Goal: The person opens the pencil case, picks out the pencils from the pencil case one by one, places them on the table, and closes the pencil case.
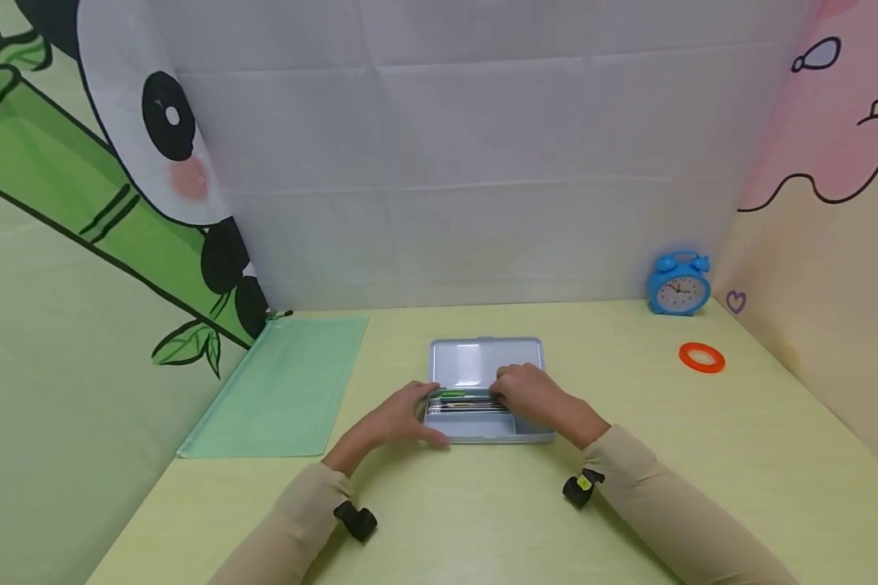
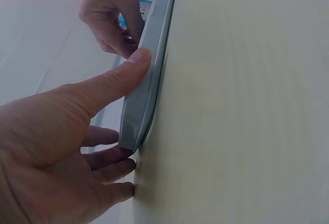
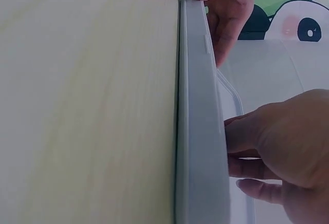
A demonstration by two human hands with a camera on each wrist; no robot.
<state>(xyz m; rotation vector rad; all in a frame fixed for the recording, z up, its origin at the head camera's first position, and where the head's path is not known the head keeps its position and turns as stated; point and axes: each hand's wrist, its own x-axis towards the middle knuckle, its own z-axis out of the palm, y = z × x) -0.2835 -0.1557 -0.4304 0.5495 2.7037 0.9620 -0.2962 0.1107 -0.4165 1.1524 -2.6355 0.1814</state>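
Observation:
A pale grey-blue pencil case [image 1: 457,366] lies open on the table, its lid tilted back. Several thin pencils or pens [image 1: 468,406] lie side by side in it, with a green one [image 1: 451,393] behind them. My left hand [image 1: 398,416] holds the case's left end; in the left wrist view the thumb presses the front wall [image 2: 139,100] and the fingers spread about the end. My right hand [image 1: 532,395] reaches into the right part with bent fingers, at the right ends of the pencils. The case wall hides those fingertips in the right wrist view, so any grip there is unclear.
A translucent green zip pouch [image 1: 278,390] lies flat at the left of the table [image 1: 468,520]. At the back right stands a blue alarm clock [image 1: 679,284], with an orange-red ring [image 1: 715,364], perhaps a tape roll, in front. Printed cloth walls enclose the table.

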